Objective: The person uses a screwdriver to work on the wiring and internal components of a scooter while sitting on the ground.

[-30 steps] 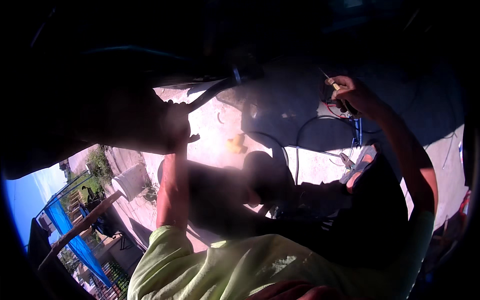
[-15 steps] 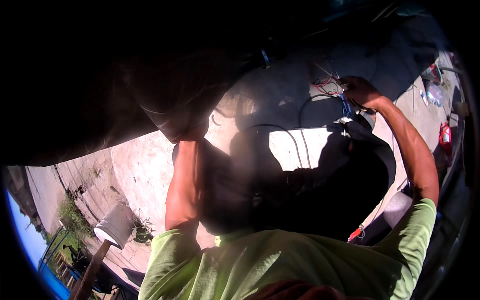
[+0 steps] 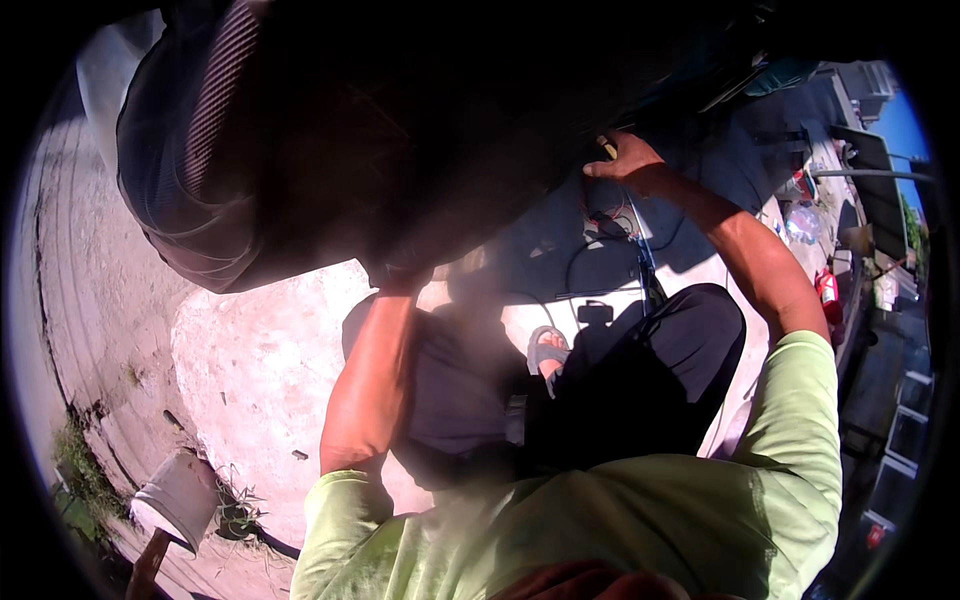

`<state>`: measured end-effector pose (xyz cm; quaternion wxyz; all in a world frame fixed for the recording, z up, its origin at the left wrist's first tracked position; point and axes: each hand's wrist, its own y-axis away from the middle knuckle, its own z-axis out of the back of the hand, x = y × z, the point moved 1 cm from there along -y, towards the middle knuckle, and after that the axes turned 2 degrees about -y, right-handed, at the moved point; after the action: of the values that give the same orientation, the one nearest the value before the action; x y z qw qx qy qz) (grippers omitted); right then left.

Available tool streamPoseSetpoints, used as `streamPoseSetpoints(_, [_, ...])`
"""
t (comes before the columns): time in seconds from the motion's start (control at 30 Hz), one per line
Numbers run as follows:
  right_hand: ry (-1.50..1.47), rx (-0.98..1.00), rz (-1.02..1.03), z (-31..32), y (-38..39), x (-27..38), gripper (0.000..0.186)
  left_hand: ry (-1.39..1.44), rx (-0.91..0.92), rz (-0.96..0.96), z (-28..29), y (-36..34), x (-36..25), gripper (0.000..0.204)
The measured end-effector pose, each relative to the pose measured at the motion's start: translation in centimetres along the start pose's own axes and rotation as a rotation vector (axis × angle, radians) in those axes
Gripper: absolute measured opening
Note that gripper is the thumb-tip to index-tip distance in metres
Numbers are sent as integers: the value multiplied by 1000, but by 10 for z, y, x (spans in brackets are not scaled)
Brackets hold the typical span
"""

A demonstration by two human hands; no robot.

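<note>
A large dark curved panel (image 3: pixel 290 190) with a mesh-textured strip hangs over the upper left and middle. My left hand (image 3: pixel 402 274) reaches up to its lower edge; its fingers are lost in deep shadow. My right hand (image 3: pixel 628 165) is raised beside the panel's right part, closed on a small yellow-and-dark object (image 3: pixel 607 147) whose kind I cannot make out. Below that hand lie red and dark wires (image 3: pixel 608 226) on the shaded ground. A long thin blue and metallic object (image 3: pixel 645 255) stands near my right knee.
Black cable (image 3: pixel 572 265) curves over the concrete (image 3: pixel 270 350). At the left lies a white bucket (image 3: pixel 178 497), close to weeds (image 3: pixel 238 512). On the right are a red bottle (image 3: pixel 827 290) and clear plastic (image 3: pixel 802 222). My sandaled foot (image 3: pixel 548 350) rests between my knees.
My right hand has moved up and left from the wires toward the panel. The view has shifted, showing more of the panel's left end. My left arm stays raised to the panel's edge.
</note>
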<state>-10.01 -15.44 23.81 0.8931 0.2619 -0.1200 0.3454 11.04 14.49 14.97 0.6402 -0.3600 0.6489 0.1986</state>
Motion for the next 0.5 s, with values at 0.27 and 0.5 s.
streamPoseSetpoints(0.27, [240,-35,352,-62,-45,-9,78,-32,-74,-29,-4,-4,0,8])
streamPoseSetpoints(0.5, [277,-59,460,-61,-51,-12,63,-96,-99,-33,-12,-7,-4,8])
